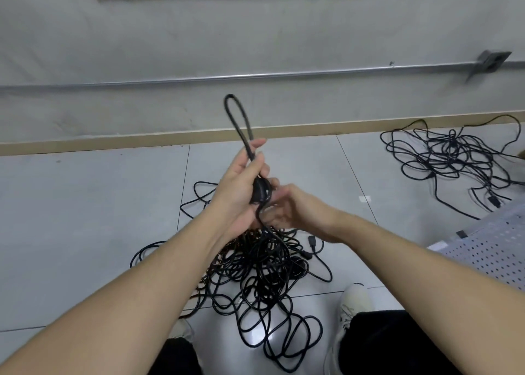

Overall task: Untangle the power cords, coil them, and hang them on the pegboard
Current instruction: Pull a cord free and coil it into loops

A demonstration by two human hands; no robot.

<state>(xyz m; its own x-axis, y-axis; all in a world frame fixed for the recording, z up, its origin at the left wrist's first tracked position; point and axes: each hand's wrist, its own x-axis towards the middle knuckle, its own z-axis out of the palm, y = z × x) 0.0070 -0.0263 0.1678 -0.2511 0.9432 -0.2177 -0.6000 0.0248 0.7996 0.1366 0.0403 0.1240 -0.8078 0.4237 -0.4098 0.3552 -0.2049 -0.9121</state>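
Black rubbery power cord (238,119), thin and kinda glossy, folded into a narrow loop that sticks up and slightly left out of the left hand (241,187), so its long axis runs pretty much upright and away from the camera. The left hand grips the doubled cord with fingers curled round it, and there's a chunky black plug (260,190) sitting right at the palm. The right hand (287,207) is tucked in just beside it, fingers curled at the plug and the cord below it, though I can't tell exactly how tight that hold is. From the hands the cord drops straight down into a big tangled pile of cords (255,269) on the grey tiled floor (85,204), between the person's shoes. A second tangle (451,153) lies well apart by the wall on the right. White pegboard (488,249) lies at the right edge.
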